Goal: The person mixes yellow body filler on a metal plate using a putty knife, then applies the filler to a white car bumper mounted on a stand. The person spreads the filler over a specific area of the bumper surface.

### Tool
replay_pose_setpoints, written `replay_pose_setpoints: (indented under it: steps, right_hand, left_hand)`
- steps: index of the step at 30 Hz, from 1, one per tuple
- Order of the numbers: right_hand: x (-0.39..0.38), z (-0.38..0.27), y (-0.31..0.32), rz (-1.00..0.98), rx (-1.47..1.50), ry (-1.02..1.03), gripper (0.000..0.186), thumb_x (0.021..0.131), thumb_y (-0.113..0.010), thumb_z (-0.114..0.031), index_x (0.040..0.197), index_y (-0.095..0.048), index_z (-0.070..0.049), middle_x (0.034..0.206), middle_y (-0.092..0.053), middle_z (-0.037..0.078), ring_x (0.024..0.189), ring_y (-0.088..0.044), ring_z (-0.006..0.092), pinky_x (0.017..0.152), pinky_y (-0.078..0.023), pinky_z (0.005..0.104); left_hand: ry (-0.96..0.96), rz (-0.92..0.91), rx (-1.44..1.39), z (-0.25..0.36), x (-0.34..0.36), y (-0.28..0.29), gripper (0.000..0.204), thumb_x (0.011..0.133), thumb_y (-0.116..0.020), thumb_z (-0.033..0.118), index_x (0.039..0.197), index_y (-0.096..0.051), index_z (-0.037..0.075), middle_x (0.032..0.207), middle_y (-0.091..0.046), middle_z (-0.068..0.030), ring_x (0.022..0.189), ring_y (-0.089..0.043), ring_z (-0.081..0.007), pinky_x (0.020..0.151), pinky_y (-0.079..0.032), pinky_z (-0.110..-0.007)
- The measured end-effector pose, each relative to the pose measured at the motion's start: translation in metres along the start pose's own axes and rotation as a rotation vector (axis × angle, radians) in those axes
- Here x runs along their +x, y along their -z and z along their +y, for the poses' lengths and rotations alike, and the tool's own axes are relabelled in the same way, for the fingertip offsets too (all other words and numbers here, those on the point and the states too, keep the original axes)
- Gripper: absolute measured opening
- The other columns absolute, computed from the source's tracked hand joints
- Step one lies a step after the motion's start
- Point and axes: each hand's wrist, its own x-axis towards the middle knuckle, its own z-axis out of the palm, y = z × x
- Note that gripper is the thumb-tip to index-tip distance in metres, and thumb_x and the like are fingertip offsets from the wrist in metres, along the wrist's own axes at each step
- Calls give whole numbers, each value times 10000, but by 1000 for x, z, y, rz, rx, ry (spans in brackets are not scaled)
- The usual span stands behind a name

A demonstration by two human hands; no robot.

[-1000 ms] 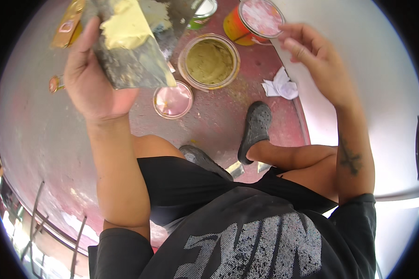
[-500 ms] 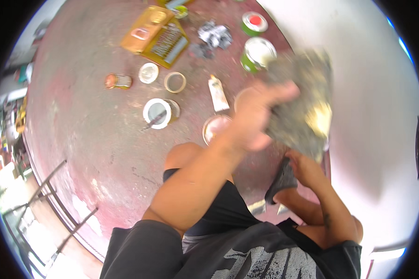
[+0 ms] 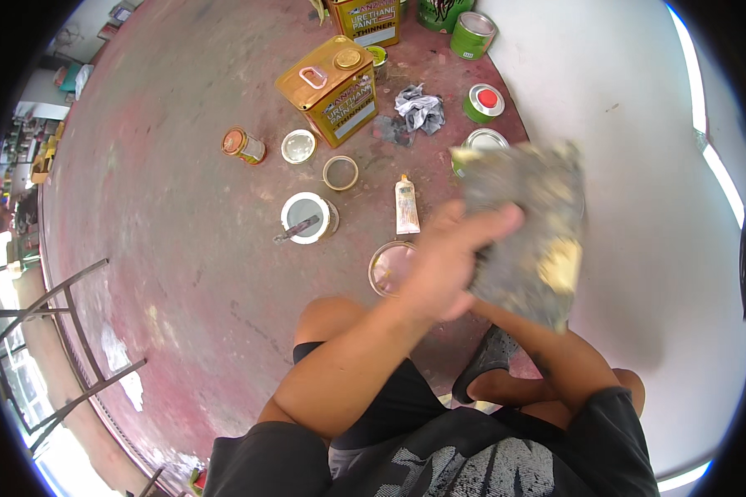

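Observation:
My left hand (image 3: 446, 269) grips a flat grey mixing board (image 3: 518, 186) by its left edge, thumb on top. The board is smeared with dried filler, and a blob of cream-coloured putty (image 3: 560, 267) sits near its lower right. My right forearm (image 3: 547, 352) reaches up behind the board and my left hand, which hide the right hand and whatever it may hold. Close to my left hand lie a round pinkish lid (image 3: 388, 272) and a white tube with an orange cap (image 3: 406, 207).
On the worn red floor stand a white tub (image 3: 330, 219) with a stirring stick (image 3: 300, 228), a tape roll (image 3: 356, 174), a white lid (image 3: 298, 147), an orange-lidded jar (image 3: 244, 146), a gold tin (image 3: 323, 79), crumpled paper (image 3: 423, 109) and green cans (image 3: 484, 103). A white panel (image 3: 638, 248) borders the right.
The view has tilted, so floor items appear lower and further right. The board stays in my left hand. My right hand, partly visible below the board before, is now hidden behind it.

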Motion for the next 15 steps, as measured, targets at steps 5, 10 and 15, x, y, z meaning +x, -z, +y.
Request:
replay_pose_setpoints:
  steps: [5, 10, 15]
  right_hand:
    - [166, 30, -72, 264, 22, -323, 531, 902, -780, -218, 1371, -603, -43, 1418, -584, 242, 1363, -532, 405, 1119, -456, 551]
    - [184, 23, -100, 439, -254, -663, 599, 880, -810, -263, 1372, -545, -48, 1420, -550, 281, 1261, -570, 515, 1040, -494, 525]
    - [186, 16, -91, 254, -78, -315, 646, 932, -767, -254, 1469, -476, -43, 1363, -618, 249, 1281, -604, 400, 1078, -480, 489]
  left_hand:
    - [-731, 446, -53, 98, -27, 57, 360, 1037, -570, 217, 1317, -613, -4, 1271, -694, -121, 1179, -677, -295, 1051, -527, -492]
    - [-854, 596, -54, 101, -82, 49, 349, 1041, -569, 245, 1315, -620, 35, 1286, -675, -86, 1206, -649, -278, 1051, -504, -489]
    - [-910, 586, 19, 106, -95, 51, 348, 1038, -576, 259, 1313, -623, 52, 1314, -660, -72, 1217, -639, -275, 1054, -494, -479]
